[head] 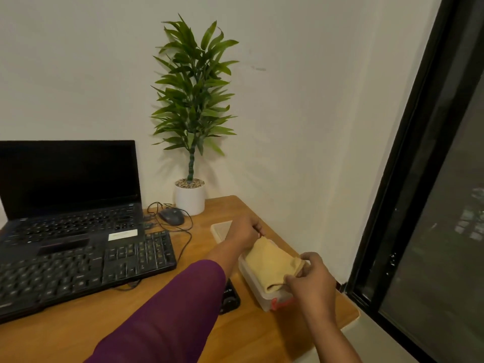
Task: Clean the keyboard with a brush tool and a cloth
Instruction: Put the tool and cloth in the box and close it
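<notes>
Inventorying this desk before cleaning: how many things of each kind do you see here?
Laptop: 1
Keyboard: 1
Mouse: 1
Potted plant: 1
Yellow cloth: 1
Clear container: 1
Container lid: 1
Black object, partly hidden: 1
Total: 8

open desk (78, 334) before keyboard (86, 268), cable (189, 238) and mouse (171, 216) right of it

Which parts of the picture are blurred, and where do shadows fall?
Head view: the keyboard is smeared toward its left end; the plant throws a soft shadow on the wall; the window frame leans from lens distortion; the cloth looks sharper.
</notes>
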